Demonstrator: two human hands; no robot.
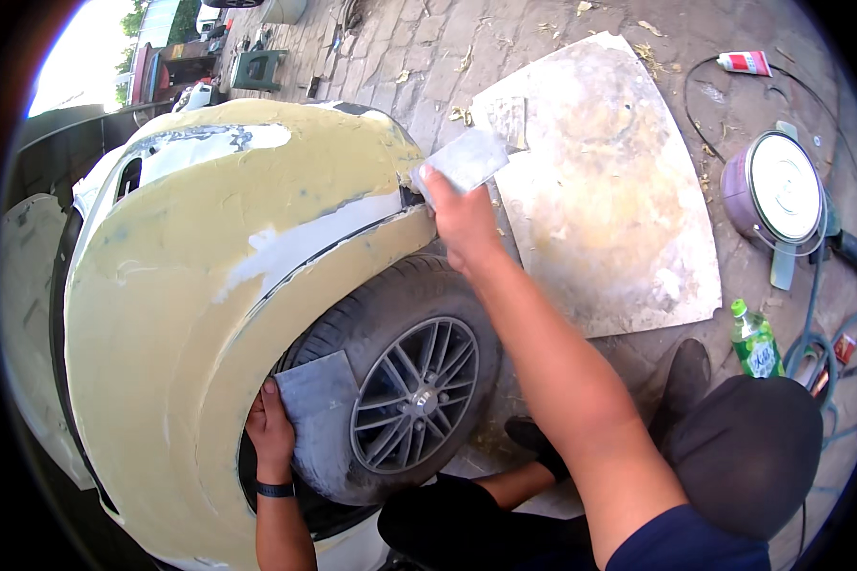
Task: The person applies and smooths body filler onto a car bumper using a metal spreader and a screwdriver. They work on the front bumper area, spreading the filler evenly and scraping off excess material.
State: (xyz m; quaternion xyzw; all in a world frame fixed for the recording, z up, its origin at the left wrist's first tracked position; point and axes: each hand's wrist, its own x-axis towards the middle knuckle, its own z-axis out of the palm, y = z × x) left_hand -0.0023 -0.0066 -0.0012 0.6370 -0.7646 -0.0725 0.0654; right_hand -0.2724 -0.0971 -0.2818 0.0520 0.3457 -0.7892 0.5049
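Note:
My right hand (462, 214) grips a small pale rectangular spreader plate (471, 157) at the upper edge of the car fender (171, 305), which is coated in patchy pale yellow filler with white and dark bare patches. My left hand (269, 428) is closed on a larger grey flat plate (319, 400) low at the wheel arch, in front of the tyre (467, 285) and beside its spoked rim (414, 390).
A large stained board (609, 219) lies on paving. To the right are a lidded tin (781, 186), a tube (743, 63), a green bottle (754, 347), hoses and cables. A green stool (257, 71) stands behind the car. My legs (733, 457) fill the lower right.

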